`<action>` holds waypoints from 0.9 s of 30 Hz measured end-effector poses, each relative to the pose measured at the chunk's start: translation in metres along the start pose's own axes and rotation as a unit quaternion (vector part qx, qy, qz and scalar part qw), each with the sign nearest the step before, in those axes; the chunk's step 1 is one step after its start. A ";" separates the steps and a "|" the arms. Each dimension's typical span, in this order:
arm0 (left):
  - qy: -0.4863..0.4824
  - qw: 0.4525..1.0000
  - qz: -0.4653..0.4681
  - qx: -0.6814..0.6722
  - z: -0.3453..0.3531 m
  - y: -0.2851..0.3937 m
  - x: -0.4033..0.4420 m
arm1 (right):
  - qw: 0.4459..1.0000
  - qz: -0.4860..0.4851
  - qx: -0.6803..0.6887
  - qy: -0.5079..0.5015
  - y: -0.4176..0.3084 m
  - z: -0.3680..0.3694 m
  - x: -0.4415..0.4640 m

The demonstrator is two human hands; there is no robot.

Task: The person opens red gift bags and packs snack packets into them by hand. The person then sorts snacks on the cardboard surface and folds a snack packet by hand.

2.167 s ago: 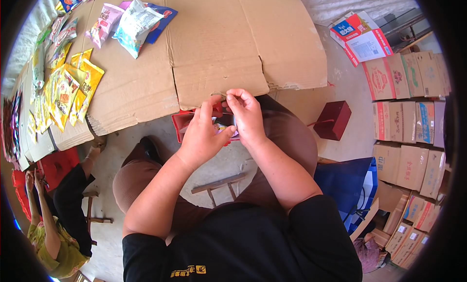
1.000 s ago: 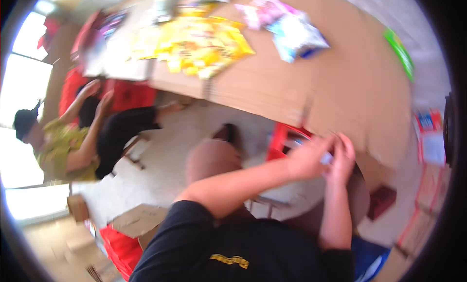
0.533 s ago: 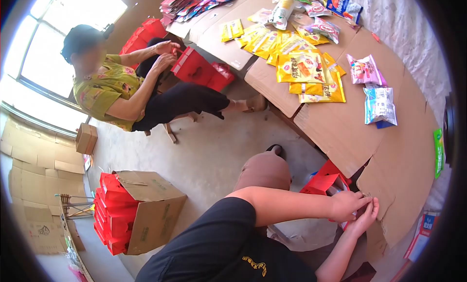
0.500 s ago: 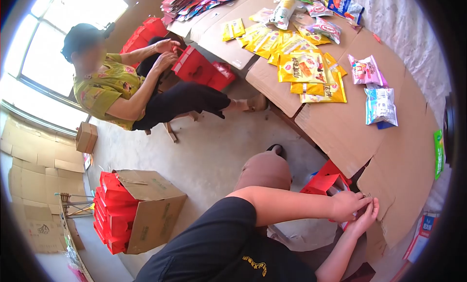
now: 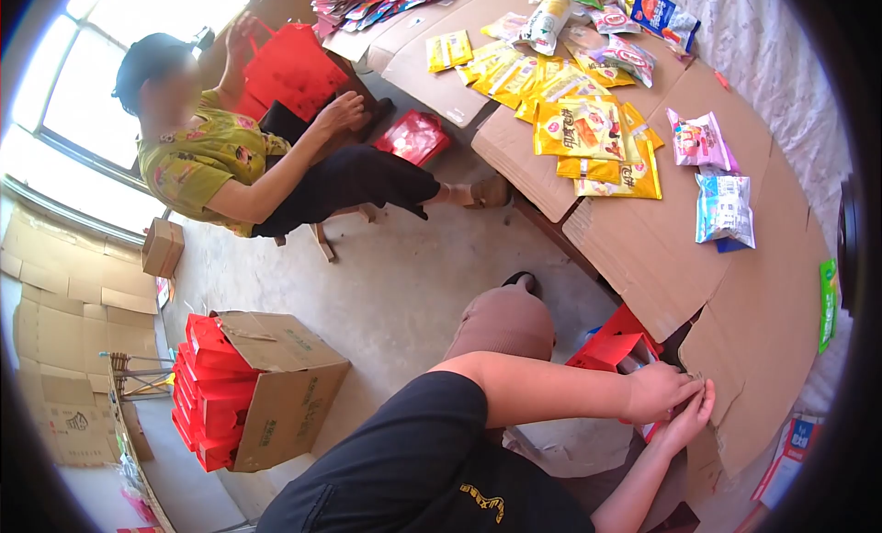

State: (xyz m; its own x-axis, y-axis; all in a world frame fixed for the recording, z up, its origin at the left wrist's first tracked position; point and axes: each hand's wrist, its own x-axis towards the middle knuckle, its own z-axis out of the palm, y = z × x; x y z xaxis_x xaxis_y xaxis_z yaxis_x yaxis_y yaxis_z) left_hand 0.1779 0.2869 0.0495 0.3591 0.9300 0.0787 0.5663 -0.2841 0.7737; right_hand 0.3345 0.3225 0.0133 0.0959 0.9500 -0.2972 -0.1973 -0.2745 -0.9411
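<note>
My left hand [image 5: 658, 392] reaches across from the left, over the near side of an open red gift box [image 5: 604, 351] beside the table edge. Some items show inside the box, but I cannot tell what they are. My right hand [image 5: 685, 423] comes up from below, and its fingertips meet those of my left hand. Both hands are closed in a pinch at the cardboard edge. Whatever lies between the fingers is hidden. A strip of red and white shows just under the hands.
Cardboard [image 5: 643, 248] covers the table. Yellow snack packets [image 5: 581, 129], a pink packet [image 5: 698, 141] and a blue-white packet [image 5: 724, 208] lie on it. A carton of red boxes [image 5: 289, 413] stands on the floor. Opposite sits a co-worker [image 5: 197, 156] with a red bag [image 5: 299, 72].
The co-worker has raised a red bag up and to the left, hands now apart; another red piece lies by the knee. My two hands stay almost in place, fingertips still together.
</note>
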 end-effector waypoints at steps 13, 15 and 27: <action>0.052 0.997 0.040 0.040 0.006 -0.003 0.004 | 0.999 -0.036 -0.023 -0.003 0.004 -0.008 0.007; 0.049 0.998 0.038 0.033 0.003 -0.001 0.005 | 0.999 -0.036 -0.020 -0.003 0.004 -0.008 0.007; 0.053 0.996 0.043 0.051 -0.002 0.001 0.004 | 0.999 -0.029 0.000 -0.018 -0.002 -0.006 0.003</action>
State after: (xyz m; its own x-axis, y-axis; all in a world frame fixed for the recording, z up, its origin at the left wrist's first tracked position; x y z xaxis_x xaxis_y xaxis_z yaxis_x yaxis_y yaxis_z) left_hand 0.1786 0.2907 0.0514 0.3318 0.9192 0.2120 0.6110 -0.3806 0.6941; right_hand 0.3407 0.3255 0.0135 0.0716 0.9689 -0.2370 -0.1934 -0.2196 -0.9562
